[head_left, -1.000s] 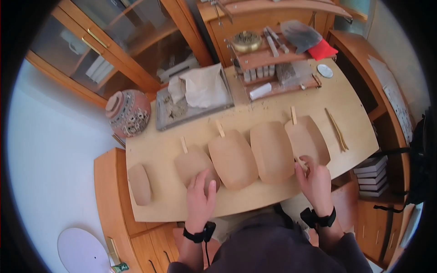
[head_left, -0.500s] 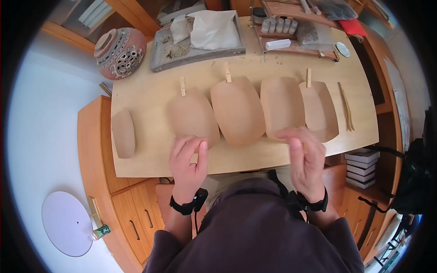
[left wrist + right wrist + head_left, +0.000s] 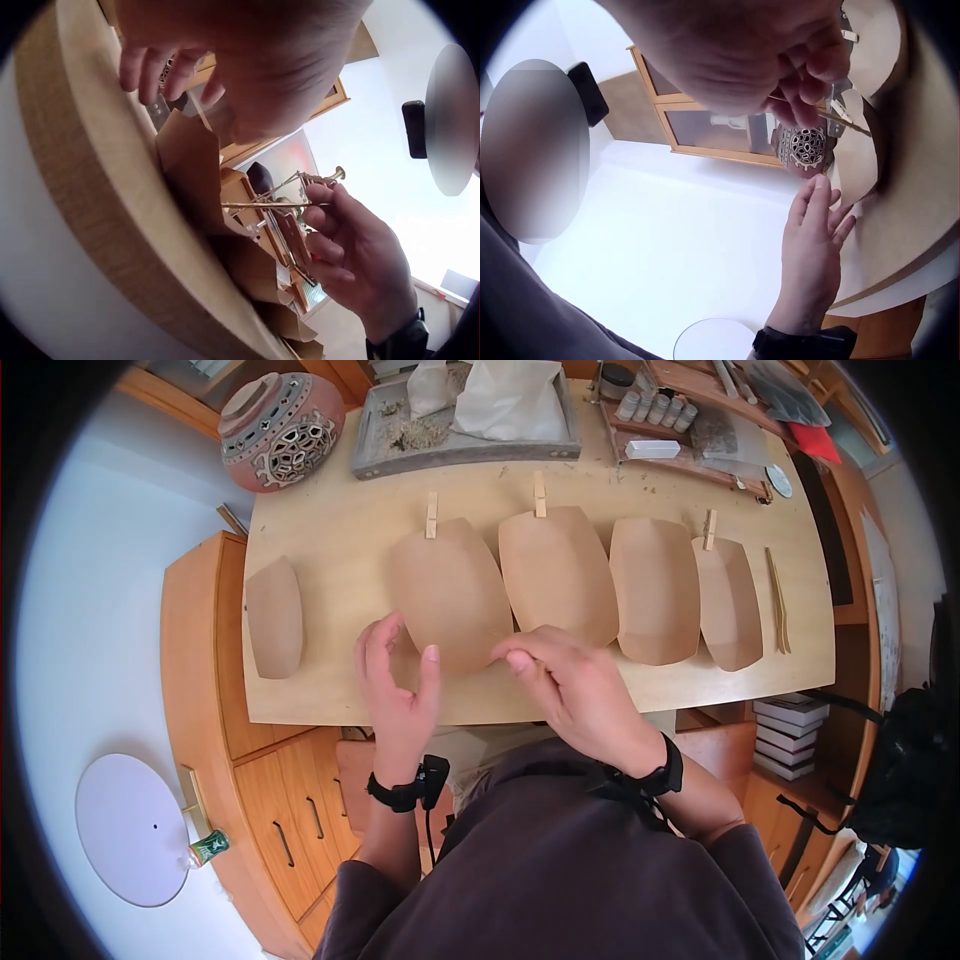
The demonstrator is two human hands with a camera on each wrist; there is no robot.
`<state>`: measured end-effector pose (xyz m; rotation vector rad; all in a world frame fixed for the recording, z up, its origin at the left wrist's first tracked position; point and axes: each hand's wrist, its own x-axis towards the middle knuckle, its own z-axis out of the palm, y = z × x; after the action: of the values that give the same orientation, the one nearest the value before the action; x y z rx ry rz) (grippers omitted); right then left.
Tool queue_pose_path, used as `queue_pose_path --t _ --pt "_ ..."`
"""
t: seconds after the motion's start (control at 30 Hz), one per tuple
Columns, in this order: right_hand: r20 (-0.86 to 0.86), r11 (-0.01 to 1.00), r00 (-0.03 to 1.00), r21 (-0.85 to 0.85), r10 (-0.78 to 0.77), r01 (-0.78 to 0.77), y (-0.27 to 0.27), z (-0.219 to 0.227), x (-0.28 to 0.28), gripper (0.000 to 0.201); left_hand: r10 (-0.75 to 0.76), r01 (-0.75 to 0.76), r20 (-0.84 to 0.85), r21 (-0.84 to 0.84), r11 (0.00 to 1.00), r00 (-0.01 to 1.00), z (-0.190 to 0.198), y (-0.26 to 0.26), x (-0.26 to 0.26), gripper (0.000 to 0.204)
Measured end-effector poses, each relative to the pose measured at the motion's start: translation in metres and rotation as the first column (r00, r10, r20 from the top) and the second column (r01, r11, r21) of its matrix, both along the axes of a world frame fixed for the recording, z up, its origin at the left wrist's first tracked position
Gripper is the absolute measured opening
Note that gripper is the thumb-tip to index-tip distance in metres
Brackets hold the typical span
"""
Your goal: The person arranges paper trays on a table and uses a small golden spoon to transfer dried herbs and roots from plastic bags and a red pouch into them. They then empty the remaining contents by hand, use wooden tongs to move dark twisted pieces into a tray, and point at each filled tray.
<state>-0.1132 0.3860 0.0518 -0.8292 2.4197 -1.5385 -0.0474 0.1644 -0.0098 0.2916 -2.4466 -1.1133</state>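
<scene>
My right hand (image 3: 580,695) pinches a thin wooden stick (image 3: 270,205) between thumb and fingers. In the right wrist view the stick's far end overlaps a brown paper tray (image 3: 859,157). From the head, that hand is at the lower right edge of the leftmost tray (image 3: 450,590) in the row, which has a wooden clothespin (image 3: 432,515) on its far rim. My left hand (image 3: 400,685) is beside the same tray's lower left edge, fingers loosely bent and holding nothing.
Three more paper trays continue the row rightward, two with clothespins; wooden tongs (image 3: 778,600) lie beyond them. Another paper tray (image 3: 274,618) lies far left. At the back are an openwork pot (image 3: 285,440), a grey tray (image 3: 365,455) and a small shelf of bottles.
My right hand has moved left from the rightmost tray to the leftmost one in the row. My left hand has shifted slightly left, its fingers spreading apart. The head view has tilted down.
</scene>
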Motion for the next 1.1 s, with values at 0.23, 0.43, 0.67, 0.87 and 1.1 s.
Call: queue_pose_path --t 0.23,0.43,0.67,0.87,1.1 --pt "-0.102 0.967 0.962 -0.003 -0.252 0.253 0.030 -0.002 -0.007 0.020 -0.031 0.027 0.163 0.022 0.999 0.986 0.022 -0.003 -0.007 0.054" --pt "-0.104 0.957 0.952 0.002 -0.289 0.291 0.045 -0.017 -0.009 0.022 -0.130 0.166 0.177 -0.205 0.965 0.976 0.053 0.012 -0.017 0.035" --pt "-0.043 0.903 0.903 -0.062 -0.428 0.425 0.085 0.006 -0.004 0.022 -0.390 0.430 0.195 -0.243 0.869 0.900 0.070 0.046 -0.043 0.030" --pt "-0.072 0.856 0.857 0.052 -0.511 0.514 0.112 -0.014 -0.002 0.019 -0.480 0.498 0.141 -0.163 0.852 0.866 0.069 0.072 -0.047 0.029" --pt "-0.073 0.755 0.753 -0.107 -0.654 0.646 0.140 -0.006 0.005 0.020 -0.395 0.433 0.213 -0.183 0.882 0.894 0.080 0.062 -0.040 0.026"
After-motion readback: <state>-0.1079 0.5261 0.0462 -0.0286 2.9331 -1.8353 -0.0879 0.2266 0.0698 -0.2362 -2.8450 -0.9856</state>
